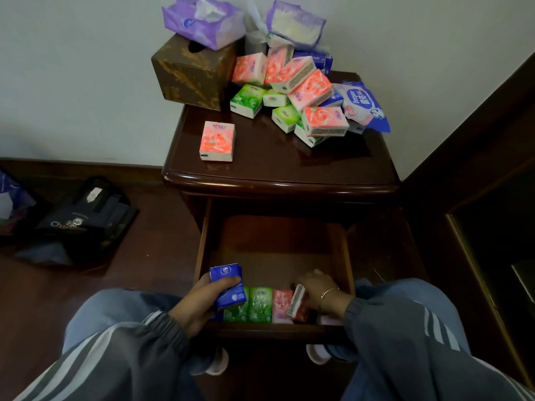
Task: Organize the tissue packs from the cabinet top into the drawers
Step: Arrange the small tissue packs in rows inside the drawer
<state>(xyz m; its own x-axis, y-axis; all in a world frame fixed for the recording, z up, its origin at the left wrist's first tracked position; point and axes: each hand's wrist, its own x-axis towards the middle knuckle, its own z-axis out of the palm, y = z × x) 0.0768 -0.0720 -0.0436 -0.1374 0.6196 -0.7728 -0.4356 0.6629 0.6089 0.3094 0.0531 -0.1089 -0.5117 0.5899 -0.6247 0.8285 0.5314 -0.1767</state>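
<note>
The dark wooden cabinet top [275, 163] carries a heap of pink and green tissue packs [301, 91] at its back right, and one pink pack [217, 141] lies alone at the front left. Below it the drawer [278, 256] is pulled out. Green packs [254, 306] and a pink pack [280, 306] stand in a row along its front wall. My left hand [199, 305] grips a blue tissue pack [228, 285] over the drawer's front left corner. My right hand [318, 290] holds a tilted pink pack [296, 302] at the right end of the row.
A brown tissue box [191, 73] with a purple tissue bag [202, 20] on it stands at the cabinet's back left. A second purple bag [295, 23] and a blue wipes pack [364, 105] lie at the back right. A black bag [84, 224] sits on the floor left.
</note>
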